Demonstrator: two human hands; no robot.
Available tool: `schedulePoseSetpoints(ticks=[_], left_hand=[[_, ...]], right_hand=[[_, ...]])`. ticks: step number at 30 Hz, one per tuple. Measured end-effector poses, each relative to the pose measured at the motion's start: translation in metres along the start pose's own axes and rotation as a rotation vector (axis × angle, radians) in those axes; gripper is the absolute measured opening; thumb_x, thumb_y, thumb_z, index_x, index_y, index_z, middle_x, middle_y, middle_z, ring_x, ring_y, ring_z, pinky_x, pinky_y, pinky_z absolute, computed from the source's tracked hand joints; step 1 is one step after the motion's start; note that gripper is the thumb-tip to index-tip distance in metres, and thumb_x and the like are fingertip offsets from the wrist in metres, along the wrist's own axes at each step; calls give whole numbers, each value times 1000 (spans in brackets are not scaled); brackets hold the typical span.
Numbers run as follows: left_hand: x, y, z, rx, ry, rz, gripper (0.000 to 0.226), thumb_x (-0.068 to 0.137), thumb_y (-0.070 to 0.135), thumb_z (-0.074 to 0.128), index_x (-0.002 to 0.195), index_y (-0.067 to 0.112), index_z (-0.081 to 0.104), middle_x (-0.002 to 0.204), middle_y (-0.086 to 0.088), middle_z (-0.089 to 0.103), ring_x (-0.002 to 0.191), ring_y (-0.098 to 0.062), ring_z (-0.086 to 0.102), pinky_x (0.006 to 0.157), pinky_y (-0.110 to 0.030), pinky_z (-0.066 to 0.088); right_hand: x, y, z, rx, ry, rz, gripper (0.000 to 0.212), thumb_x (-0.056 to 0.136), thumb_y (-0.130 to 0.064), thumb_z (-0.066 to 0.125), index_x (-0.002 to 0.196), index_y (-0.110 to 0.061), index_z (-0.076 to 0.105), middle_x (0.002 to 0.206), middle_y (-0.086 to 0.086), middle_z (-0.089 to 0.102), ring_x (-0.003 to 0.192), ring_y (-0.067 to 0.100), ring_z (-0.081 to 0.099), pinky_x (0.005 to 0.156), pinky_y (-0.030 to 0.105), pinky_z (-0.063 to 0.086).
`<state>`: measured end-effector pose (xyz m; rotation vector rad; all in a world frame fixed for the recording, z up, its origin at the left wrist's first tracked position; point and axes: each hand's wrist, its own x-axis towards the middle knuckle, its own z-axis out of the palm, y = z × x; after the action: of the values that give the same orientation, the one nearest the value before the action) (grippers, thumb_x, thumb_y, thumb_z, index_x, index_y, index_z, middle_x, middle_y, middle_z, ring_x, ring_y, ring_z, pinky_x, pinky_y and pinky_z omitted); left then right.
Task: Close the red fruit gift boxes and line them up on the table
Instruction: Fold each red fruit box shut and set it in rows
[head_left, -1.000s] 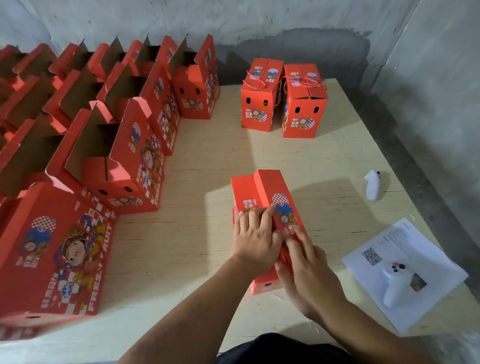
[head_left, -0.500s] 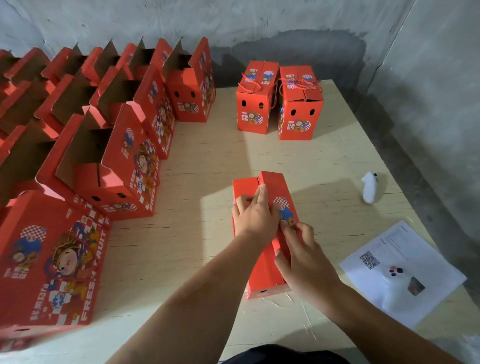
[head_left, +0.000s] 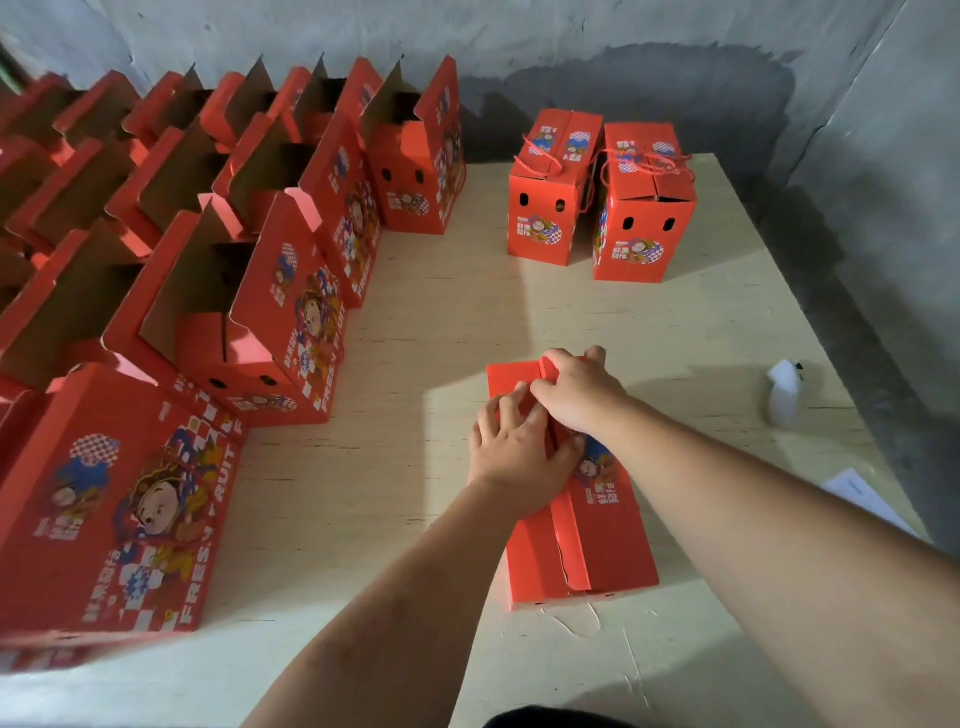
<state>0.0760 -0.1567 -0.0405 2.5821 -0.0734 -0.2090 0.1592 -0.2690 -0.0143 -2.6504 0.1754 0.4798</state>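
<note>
Far left: open boxes (head_left: 249, 312), flaps upright, brown insides showing, packed in tight rows along the left of the surface (head_left: 441, 322). Probably parked there as the waiting stock, within reach of the left arm. Nearest of them blurred at the frame edge, printed side facing up and out.

Centre, near the front edge: one box (head_left: 576, 519) standing apart from the rows, long side pointing away from the person, top flaps folded in to meet along a raised middle ridge. Placed square in front of the body, presumably so both arms can bear down on it evenly.

On the near-left part of its top: left hand (head_left: 519, 447), grip loose and wide, fingers spread on the left flap and reaching toward the ridge, apparently pinning that flap so it cannot spring up.

Just beyond, touching it: right hand (head_left: 576, 395), grip narrow, fingers curled over the ridge at the far half of the box, holding the two flaps together. Locking of the tabs judged under way, not finished; exact tab engagement hidden under the knuckles.

Back right, by the wall (head_left: 675, 62): two closed boxes (head_left: 550, 192), side by side and nearly touching, red cord handles lying across their tops. Looks like the start of the finished line, with room left beside them for the next.

Far right: white controller (head_left: 784, 395) and a paper (head_left: 862, 499), set well apart from the work.
</note>
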Motion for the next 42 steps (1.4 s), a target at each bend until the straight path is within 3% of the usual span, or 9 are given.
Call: schedulePoseSetpoints(ticks=[6,12,18,22,25,28,32,37,42], left_hand=[[-18,-12,1,-184,137,56,40,100,43,54,137,30,59,162,4,32,149,-24,16,122,-45,19],[-79,-1,21,96,156,89,63,93,63,40,147,33,48,162,4,33,150,-27,27,122,-50,23],[-86,-8,19,-5,115,120,78,96,65,43,161,28,22,168,8,16,154,-19,7,127,-39,9],[-99,-23,25,-323,185,63,91,87,58,61,161,29,17,158,11,17,149,0,6,122,-29,11],[-105,-22,26,-820,17,-224,104,70,58,76,152,41,14,152,9,31,144,0,26,121,-34,25],[-99,-24,30,-1170,-129,-307,93,70,38,84,147,34,32,137,-4,64,126,-24,63,108,-51,49],[-98,-33,27,-1063,-222,-405,87,67,60,79,144,45,41,139,2,63,135,-27,53,116,-51,39],[-102,-46,21,-1118,-277,-456,74,84,69,70,142,28,50,133,8,67,110,-2,68,84,-18,54],[-103,-43,19,-1078,-224,-470,61,94,59,63,141,21,54,129,6,68,97,4,69,70,-7,52]], right_hand=[[7,8,8,-208,62,-113,47,101,-50,31,147,-41,36,140,8,36,111,40,58,85,45,45],[-2,23,32,-237,174,-177,53,106,-56,23,156,-48,9,158,2,17,125,37,42,90,50,46],[-36,38,25,96,151,-250,77,101,-38,57,163,-33,12,166,13,1,142,49,30,116,47,29],[-116,89,49,266,3,-249,98,95,-40,64,157,-50,-11,159,-15,-7,152,3,10,115,30,28],[-147,105,63,369,-11,-226,98,95,-41,66,159,-47,-9,144,-7,21,120,-34,26,91,0,35],[-149,101,64,414,57,-199,96,94,-36,70,161,-40,2,135,-3,34,113,-19,44,87,4,39],[-150,99,65,445,31,-196,101,93,-37,72,161,-43,-1,138,-6,35,115,-12,44,95,20,38],[-146,101,53,623,61,67,117,79,-44,84,162,-35,2,157,3,27,142,18,41,107,33,38],[-168,82,53,219,151,-194,104,75,-67,72,159,-38,17,148,0,30,135,24,42,103,48,47]])
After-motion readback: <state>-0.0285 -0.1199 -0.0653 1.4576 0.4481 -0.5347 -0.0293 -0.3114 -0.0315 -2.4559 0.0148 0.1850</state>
